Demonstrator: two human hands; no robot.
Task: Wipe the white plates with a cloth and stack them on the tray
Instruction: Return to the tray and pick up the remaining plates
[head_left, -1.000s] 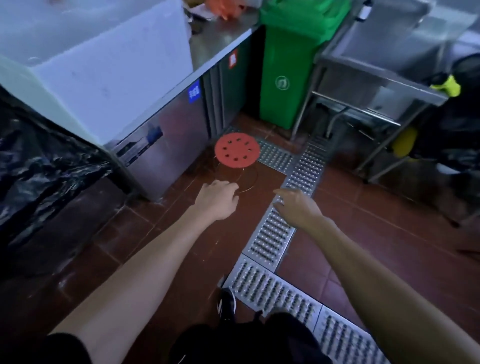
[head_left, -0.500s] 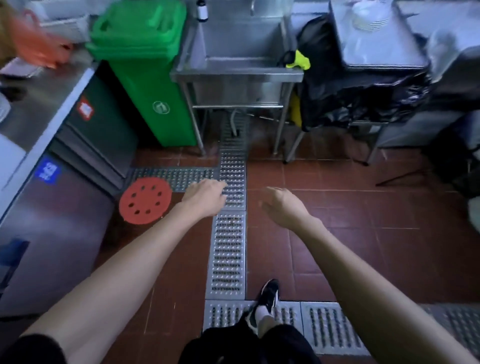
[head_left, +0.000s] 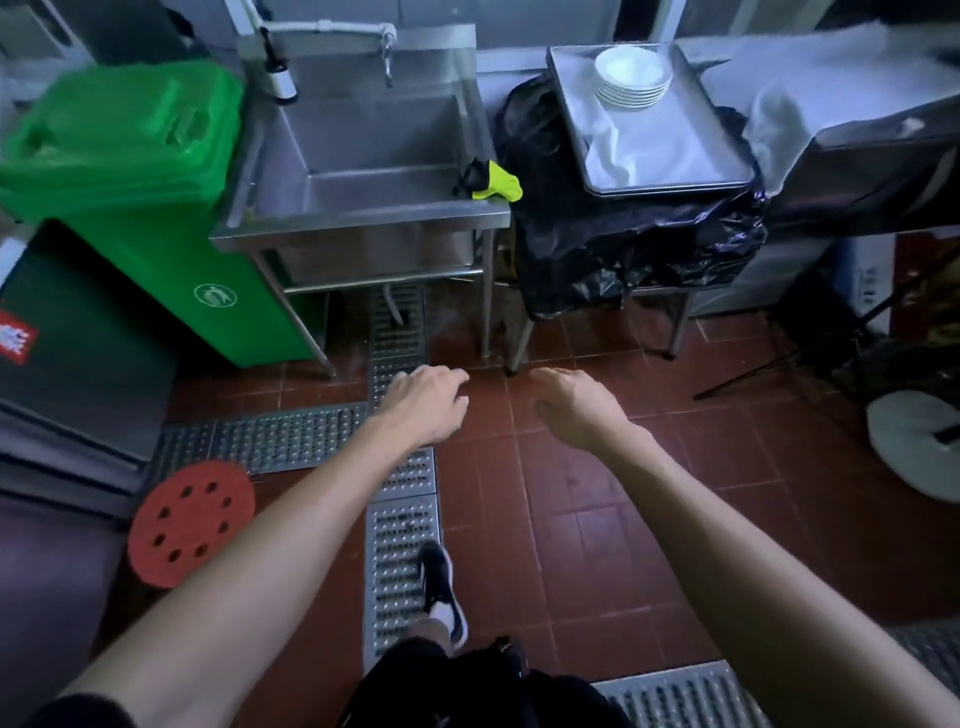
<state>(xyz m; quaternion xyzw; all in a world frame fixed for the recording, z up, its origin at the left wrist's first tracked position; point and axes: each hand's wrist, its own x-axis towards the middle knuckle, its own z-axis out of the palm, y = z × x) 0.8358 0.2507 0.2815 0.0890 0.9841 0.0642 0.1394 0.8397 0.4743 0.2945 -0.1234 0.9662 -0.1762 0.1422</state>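
Note:
A stack of several white plates (head_left: 632, 78) stands at the far end of a metal tray (head_left: 727, 150) on a stand at the upper right. A white cloth (head_left: 618, 150) lies crumpled in the tray, nearer me than the plates. My left hand (head_left: 426, 402) and my right hand (head_left: 576, 408) are stretched out side by side over the red tiled floor, well short of the tray. Both hold nothing, their fingers loosely relaxed.
A steel sink (head_left: 363, 156) with a yellow-and-black glove (head_left: 493, 182) on its corner stands ahead. Left of it is a green bin (head_left: 145, 197). Black plastic (head_left: 639, 244) hangs under the tray. A metal drain grate (head_left: 402, 499) runs along the floor beside a red perforated disc (head_left: 189, 522).
The view has swung right and forward from the steel counter to the sink and the tray stand. Both empty hands stay stretched out ahead; the left hand's fingers have loosened.

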